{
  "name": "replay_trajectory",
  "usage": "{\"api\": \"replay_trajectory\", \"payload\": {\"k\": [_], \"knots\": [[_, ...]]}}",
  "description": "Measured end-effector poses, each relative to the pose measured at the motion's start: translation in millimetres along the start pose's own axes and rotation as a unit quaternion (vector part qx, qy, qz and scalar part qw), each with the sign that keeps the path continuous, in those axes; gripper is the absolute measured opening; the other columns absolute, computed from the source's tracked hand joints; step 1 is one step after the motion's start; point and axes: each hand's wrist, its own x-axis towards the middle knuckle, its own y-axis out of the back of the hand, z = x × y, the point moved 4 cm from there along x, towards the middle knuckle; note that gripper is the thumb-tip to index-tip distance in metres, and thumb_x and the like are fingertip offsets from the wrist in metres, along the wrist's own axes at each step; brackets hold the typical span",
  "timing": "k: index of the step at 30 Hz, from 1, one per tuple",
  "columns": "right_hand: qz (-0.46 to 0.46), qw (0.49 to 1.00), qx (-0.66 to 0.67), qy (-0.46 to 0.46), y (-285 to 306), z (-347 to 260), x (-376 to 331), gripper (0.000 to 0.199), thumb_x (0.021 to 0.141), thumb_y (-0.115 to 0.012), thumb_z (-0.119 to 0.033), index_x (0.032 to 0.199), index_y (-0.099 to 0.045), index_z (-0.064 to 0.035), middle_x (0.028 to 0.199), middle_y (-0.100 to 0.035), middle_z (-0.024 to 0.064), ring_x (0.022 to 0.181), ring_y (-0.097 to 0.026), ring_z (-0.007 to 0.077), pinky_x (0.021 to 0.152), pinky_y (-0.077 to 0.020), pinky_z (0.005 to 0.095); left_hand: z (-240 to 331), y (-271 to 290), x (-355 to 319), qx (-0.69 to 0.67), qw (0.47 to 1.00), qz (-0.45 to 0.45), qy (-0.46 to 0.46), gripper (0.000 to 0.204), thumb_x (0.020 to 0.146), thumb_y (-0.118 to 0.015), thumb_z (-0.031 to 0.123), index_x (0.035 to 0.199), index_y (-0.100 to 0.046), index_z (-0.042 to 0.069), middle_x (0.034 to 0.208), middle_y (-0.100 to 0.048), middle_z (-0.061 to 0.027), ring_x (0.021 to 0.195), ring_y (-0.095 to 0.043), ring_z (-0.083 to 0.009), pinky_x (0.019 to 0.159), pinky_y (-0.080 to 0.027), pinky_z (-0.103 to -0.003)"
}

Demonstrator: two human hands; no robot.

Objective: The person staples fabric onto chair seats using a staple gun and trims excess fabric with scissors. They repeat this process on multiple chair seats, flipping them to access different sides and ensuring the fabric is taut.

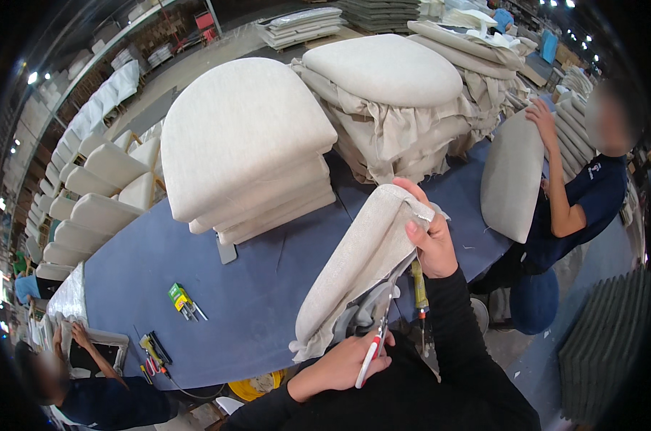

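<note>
I have a beige fabric-covered seat cushion (pixel 361 262) stood on edge at the near side of the blue table (pixel 253 287). My right hand (pixel 429 241) grips the cushion's upper corner, thumb over the folded fabric. My left hand (pixel 350 363), low by my body, is closed around red-and-white-handled scissors (pixel 377 337). Their blades point up along the cushion's lower edge, where loose fabric bunches. Whether the blades are in the cloth I cannot tell. Both my sleeves are black.
A stack of finished cushions (pixel 246 144) and a pile of cushions with loose covers (pixel 390 93) fill the table's far side. At right a person in dark blue (pixel 584 201) holds a cushion (pixel 512 172) upright. A yellow-handled tool (pixel 419 287) hangs nearby; a green packet (pixel 179 296) and small tools (pixel 153 352) lie left.
</note>
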Motion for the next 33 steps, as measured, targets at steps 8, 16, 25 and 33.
{"api": "replay_trajectory", "payload": {"k": [8, 16, 25, 33], "knots": [[-0.004, 1.0, 0.004, 0.004, -1.6, 0.5, -0.6, 0.054, 0.104, -0.069, -0.029, 0.145, -0.063, 0.0056, 0.168, -0.043, 0.0122, 0.148, -0.047, 0.0232, 0.124, -0.0308, 0.038, 12.7, 40.2, 17.2, 0.061, 0.994, 0.085, -0.032, 0.035, 0.1, -0.069, 0.026, 0.125, -0.061, 0.003, 0.077, -0.067, -0.018, 0.075, -0.07, -0.0422, 0.073, -0.052, -0.05], [0.001, 1.0, -0.012, -0.002, 3.4, 10.7, -1.5, 0.053, 0.103, -0.07, -0.029, 0.141, -0.064, 0.0076, 0.168, -0.041, 0.0143, 0.149, -0.045, 0.0245, 0.125, -0.0296, 0.0394, 9.4, 41.0, 9.5, 0.082, 0.99, 0.098, -0.05, 0.031, 0.098, -0.071, 0.023, 0.122, -0.061, 0.006, 0.076, -0.066, -0.015, 0.072, -0.069, -0.0392, 0.071, -0.053, -0.047], [0.009, 0.999, 0.004, -0.04, -7.2, -1.2, -11.1, 0.069, 0.102, -0.073, -0.029, 0.155, -0.048, 0.0086, 0.165, -0.045, 0.0115, 0.146, -0.047, 0.0191, 0.123, -0.0326, 0.0349, 13.6, 39.4, 21.3, 0.04, 0.99, 0.113, -0.067, 0.03, 0.099, -0.07, 0.023, 0.123, -0.064, 0.005, 0.081, -0.071, -0.014, 0.073, -0.072, -0.0343, 0.072, -0.055, -0.042], [0.014, 0.999, -0.025, -0.025, 2.3, -13.9, -37.9, 0.063, 0.1, -0.076, -0.032, 0.146, -0.058, 0.0087, 0.169, -0.04, 0.0144, 0.146, -0.046, 0.0226, 0.123, -0.0322, 0.0373, 14.8, 20.4, 27.8, 0.04, 0.982, 0.155, -0.102, 0.025, 0.098, -0.074, 0.021, 0.118, -0.07, 0.005, 0.069, -0.066, -0.0128, 0.062, -0.069, -0.0318, 0.066, -0.053, -0.04]]}}
